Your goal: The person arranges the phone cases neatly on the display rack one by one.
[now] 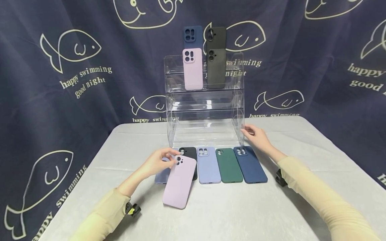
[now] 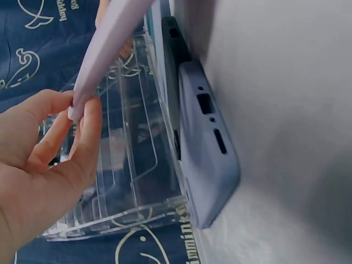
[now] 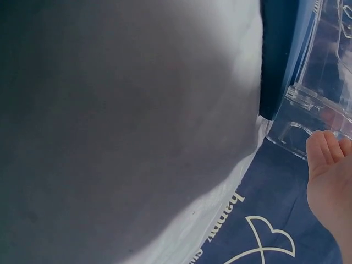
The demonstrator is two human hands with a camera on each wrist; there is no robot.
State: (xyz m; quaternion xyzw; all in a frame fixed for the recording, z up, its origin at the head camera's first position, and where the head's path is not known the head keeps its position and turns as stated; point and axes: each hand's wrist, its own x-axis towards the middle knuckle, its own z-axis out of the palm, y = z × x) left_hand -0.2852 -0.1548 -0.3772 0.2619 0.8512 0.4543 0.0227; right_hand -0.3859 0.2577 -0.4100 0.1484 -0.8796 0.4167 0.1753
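Note:
My left hand (image 1: 159, 163) pinches the camera end of a lilac phone case (image 1: 180, 184), tilted over the row on the table. In the left wrist view, thumb and fingers grip the edge of that case (image 2: 110, 49). Behind it lie a partly hidden blue-grey case (image 1: 161, 177) and a black case (image 1: 190, 153). My right hand (image 1: 257, 138) is at the right side of a clear tiered display rack (image 1: 205, 115); in the right wrist view its extended fingers (image 3: 327, 146) rest against the clear side panel. Nearest it on the table is a dark blue case (image 1: 251, 167).
A light periwinkle case (image 1: 209, 167) and a green case (image 1: 230, 166) complete the row before the rack. Upper tiers hold a blue case (image 1: 197, 36), a pink case (image 1: 193, 73) and two blackish cases (image 1: 216, 72). A dark fish-print curtain (image 1: 90, 134) hangs behind the grey-white table (image 1: 241, 211).

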